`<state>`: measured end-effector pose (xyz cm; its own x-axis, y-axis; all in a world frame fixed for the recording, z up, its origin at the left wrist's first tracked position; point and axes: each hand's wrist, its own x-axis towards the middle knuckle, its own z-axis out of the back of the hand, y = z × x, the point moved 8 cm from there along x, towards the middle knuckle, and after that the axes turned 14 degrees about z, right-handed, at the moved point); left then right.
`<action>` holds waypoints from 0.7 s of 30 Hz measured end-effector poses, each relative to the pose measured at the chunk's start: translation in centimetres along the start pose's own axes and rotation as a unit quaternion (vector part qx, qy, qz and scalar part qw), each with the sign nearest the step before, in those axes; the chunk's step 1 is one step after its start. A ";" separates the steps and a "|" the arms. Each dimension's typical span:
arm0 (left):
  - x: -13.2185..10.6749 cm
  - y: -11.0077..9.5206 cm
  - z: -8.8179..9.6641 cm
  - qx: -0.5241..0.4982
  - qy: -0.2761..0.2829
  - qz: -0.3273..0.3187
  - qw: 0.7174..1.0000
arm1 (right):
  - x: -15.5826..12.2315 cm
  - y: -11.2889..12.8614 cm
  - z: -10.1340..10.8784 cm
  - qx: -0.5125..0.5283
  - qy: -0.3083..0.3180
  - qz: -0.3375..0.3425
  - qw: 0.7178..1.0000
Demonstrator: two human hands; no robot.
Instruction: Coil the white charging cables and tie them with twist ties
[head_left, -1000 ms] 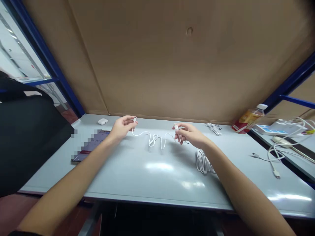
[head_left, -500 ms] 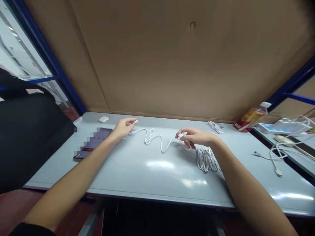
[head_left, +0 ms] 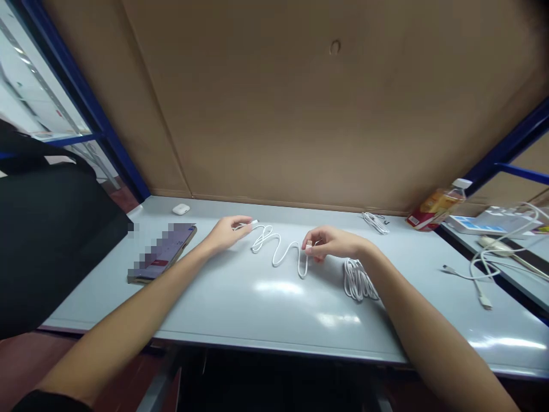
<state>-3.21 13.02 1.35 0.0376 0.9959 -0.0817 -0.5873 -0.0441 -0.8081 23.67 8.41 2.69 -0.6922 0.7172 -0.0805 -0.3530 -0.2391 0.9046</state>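
A white USB cable point(head_left: 279, 262) lies in loose waves on the grey table point(head_left: 240, 309), with a small crossed loop near its left end. My left hand point(head_left: 231, 231) pinches the connector at that end, its tip poking out past the fingers. At the other end, my right hand point(head_left: 328, 241) is closed on the USB plug, which points up between thumb and fingers. Just to the right of that hand, partly behind the forearm, rests a coiled bundle of white cable point(head_left: 358, 280).
A phone point(head_left: 171, 252) and a white earbud case point(head_left: 180, 209) lie at left, beside a black bag point(head_left: 51, 240). At right are a small cable bundle point(head_left: 376, 223), a drink bottle point(head_left: 440, 206), a power strip point(head_left: 480, 223) and loose cables point(head_left: 474, 269). A brown panel point(head_left: 274, 114) stands behind.
My left hand has moved right with its connector, bringing the two ends closer. My right hand has shifted slightly left and turned its plug upward. The cable between them has bunched into tighter waves.
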 end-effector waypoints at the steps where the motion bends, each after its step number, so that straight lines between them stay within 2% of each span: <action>1: -0.5 -0.5 -0.7 0.015 0.005 -0.020 1.000 | 0.4 0.0 -0.4 0.004 -0.020 0.004 1.000; 4: -2.7 -2.6 -4.0 0.034 0.093 -0.104 0.990 | 1.5 0.1 -1.5 -0.018 -0.119 0.010 0.993; 6: -4.3 -3.7 -5.6 0.070 0.114 -0.156 0.979 | 2.2 0.5 -2.6 -0.064 -0.155 0.027 0.986; 9: -5.7 -4.8 -6.7 0.125 0.095 -0.222 0.962 | 2.6 1.6 -3.5 -0.216 -0.182 0.062 0.957; 11: -5.8 -4.8 -6.7 0.124 0.092 -0.230 0.961 | 2.4 2.2 -3.4 -0.319 -0.201 0.071 0.923; 13: -5.6 -4.6 -6.5 0.105 0.104 -0.221 0.964 | 2.0 2.8 -3.2 -0.377 -0.217 0.090 0.896; 15: -5.4 -4.6 -6.2 0.077 0.119 -0.212 0.967 | 1.9 3.5 -3.7 -0.397 -0.203 0.139 0.884; 18: -5.3 -4.5 -5.9 0.018 0.140 -0.193 0.971 | 2.1 4.1 -5.5 -0.401 -0.128 0.203 0.884; 21: -5.0 -4.0 -6.0 -0.043 0.165 -0.146 0.975 | 2.4 3.8 -6.6 -0.424 -0.087 0.195 0.880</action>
<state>3.80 7.76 1.50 0.4583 0.8887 -0.0129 -0.4441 0.2164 -0.8695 16.52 4.91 3.19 -0.7837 0.5446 0.2987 -0.5043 -0.8387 0.2058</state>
